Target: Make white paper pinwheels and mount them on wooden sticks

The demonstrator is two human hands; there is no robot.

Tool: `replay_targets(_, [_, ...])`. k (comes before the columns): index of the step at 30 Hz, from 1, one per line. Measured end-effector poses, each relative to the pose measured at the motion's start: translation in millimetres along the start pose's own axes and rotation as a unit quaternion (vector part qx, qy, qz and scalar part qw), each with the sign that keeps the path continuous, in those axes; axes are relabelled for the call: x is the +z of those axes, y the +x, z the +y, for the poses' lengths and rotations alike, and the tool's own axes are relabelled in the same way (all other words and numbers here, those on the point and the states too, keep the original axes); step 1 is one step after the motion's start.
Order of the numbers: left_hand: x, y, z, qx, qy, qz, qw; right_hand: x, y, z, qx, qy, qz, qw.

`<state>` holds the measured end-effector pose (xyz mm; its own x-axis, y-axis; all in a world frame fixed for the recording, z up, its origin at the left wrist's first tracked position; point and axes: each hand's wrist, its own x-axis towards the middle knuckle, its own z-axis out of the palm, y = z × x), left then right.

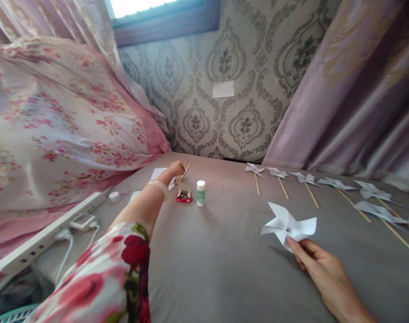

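A white paper pinwheel (293, 226) with a small metal pin at its centre is pinched in my right hand (320, 264), above the grey surface. No stick shows on it. My left hand (175, 169) is stretched far forward, its fingers curled against several thin wooden sticks (183, 176); whether a stick is between the fingertips is hidden. White paper (158, 173) lies partly under my left wrist. Just nearer to me stand an open red box (184, 196) of small pins and a green-and-white glue stick (200, 194).
Several finished pinwheels (305, 178) on sticks lie in a row at the right. A white power strip (52, 231) with plugged chargers (83, 221) and a white cap (114, 197) are at the left. Floral fabric (63, 116) bulges on the left; a patterned wall (197, 107) stands behind.
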<state>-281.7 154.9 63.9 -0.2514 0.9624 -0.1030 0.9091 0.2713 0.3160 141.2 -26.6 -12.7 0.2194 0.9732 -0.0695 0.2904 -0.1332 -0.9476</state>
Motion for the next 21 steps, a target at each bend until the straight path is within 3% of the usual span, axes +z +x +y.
replay_targets(11, [12.2, 48, 13, -0.045, 0.121, -0.018, 0.992, 2, 0, -6, 0.046, 0.054, -0.035, 0.997])
replay_targets(21, [14.0, 47, 22, -0.074, 0.151, 0.000, 0.986, 1, 1, -2, 0.030, 0.062, -0.051, 0.996])
